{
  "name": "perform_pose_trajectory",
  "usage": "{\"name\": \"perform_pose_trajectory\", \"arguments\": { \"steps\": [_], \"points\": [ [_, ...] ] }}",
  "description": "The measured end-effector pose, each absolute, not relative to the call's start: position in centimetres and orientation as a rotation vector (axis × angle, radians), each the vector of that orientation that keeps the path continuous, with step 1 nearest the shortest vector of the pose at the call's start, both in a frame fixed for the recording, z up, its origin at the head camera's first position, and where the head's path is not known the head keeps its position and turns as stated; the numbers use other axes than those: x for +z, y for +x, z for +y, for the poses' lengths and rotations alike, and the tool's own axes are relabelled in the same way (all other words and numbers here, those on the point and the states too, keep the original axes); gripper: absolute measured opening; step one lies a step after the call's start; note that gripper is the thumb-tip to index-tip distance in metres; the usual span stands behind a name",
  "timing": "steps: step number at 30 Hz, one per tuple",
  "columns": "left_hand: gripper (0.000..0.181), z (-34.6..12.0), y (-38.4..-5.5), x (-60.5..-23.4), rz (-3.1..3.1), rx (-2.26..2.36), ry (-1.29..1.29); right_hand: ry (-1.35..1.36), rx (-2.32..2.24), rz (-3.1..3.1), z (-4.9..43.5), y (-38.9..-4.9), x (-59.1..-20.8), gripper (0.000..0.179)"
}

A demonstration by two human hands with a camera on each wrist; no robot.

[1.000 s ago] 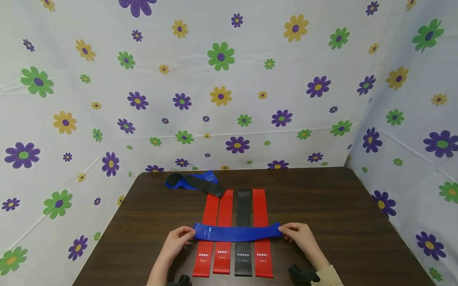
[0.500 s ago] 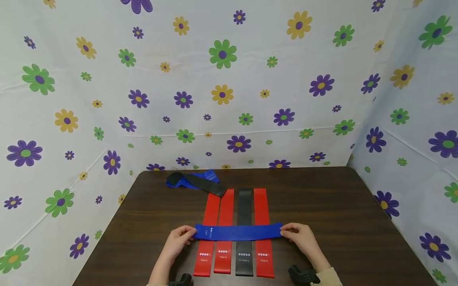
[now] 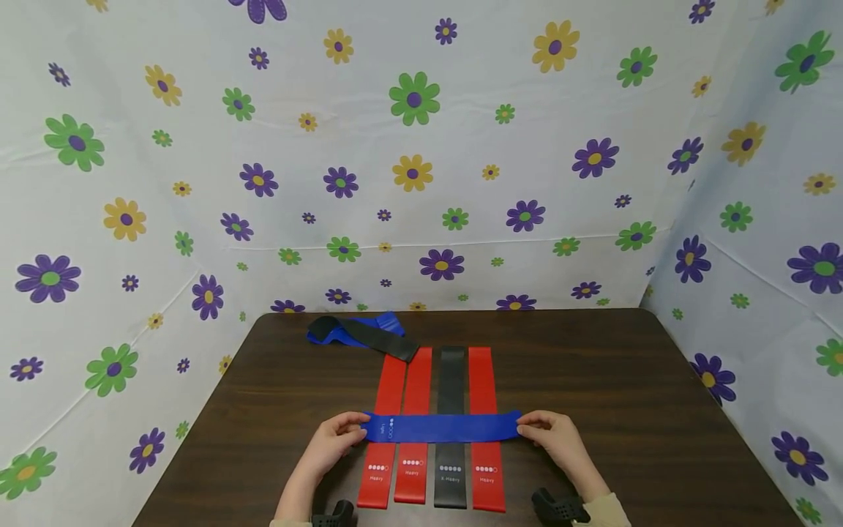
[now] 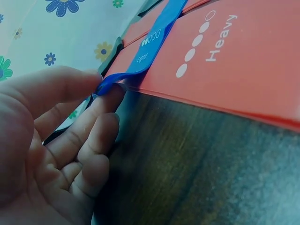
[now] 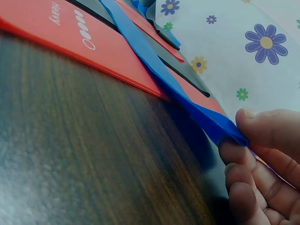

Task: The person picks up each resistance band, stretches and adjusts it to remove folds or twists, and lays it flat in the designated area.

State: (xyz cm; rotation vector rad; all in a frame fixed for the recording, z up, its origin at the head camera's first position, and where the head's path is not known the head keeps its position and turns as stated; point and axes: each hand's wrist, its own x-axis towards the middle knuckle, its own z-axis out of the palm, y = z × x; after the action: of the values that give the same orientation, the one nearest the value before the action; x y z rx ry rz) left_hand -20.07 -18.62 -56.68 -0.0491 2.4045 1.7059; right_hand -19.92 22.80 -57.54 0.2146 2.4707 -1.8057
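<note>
A blue resistance loop band (image 3: 448, 429) marked "Light" lies crosswise over several upright bands in the head view. My left hand (image 3: 334, 440) has the blue band's left end between thumb and index finger, as the left wrist view shows. At the opposite end, my right hand (image 3: 552, 433) pinches the band, which rises slightly off the table there. Under it run a leftmost red band (image 3: 377, 476), a second red band (image 3: 411, 472), a black band (image 3: 451, 479) marked "X-Heavy" and a right red band (image 3: 486, 479). The red ones read "Heavy".
Behind the row, another black band (image 3: 369, 335) lies twisted over a second blue band (image 3: 391, 322), its end overlapping the red bands' far ends. The dark wooden table (image 3: 579, 366) ends at a flowered cloth backdrop (image 3: 527, 278).
My left hand and the blue band's left end have shifted slightly right, and the left fingertips look a little more spread. The right hand has barely moved. The view has shifted slightly.
</note>
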Motion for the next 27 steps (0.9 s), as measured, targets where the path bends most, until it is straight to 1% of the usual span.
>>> {"name": "perform_pose_trajectory", "arguments": {
  "steps": [3,6,15,18,27],
  "points": [
    [0.037,-18.6,-20.2,-56.7,2.398,1.683,-0.046,0.225,-1.809,2.465,22.8,-19.9,-57.5,0.018],
    [0.039,-18.6,-20.4,-56.7,2.406,1.662,-0.07,0.229,-1.798,2.462,22.8,-19.9,-57.5,0.019],
    [0.034,-18.5,-20.8,-56.7,2.476,1.601,-0.064,0.107,-1.765,2.422,23.4,-20.7,-57.3,0.02],
    [0.035,-18.6,-20.8,-56.7,2.473,1.593,-0.058,0.067,-1.744,2.395,23.6,-21.0,-57.0,0.021],
    [0.039,-18.6,-21.1,-56.5,2.482,1.561,-0.019,0.06,-1.704,2.375,23.9,-21.6,-57.0,0.024]
  ]
}}
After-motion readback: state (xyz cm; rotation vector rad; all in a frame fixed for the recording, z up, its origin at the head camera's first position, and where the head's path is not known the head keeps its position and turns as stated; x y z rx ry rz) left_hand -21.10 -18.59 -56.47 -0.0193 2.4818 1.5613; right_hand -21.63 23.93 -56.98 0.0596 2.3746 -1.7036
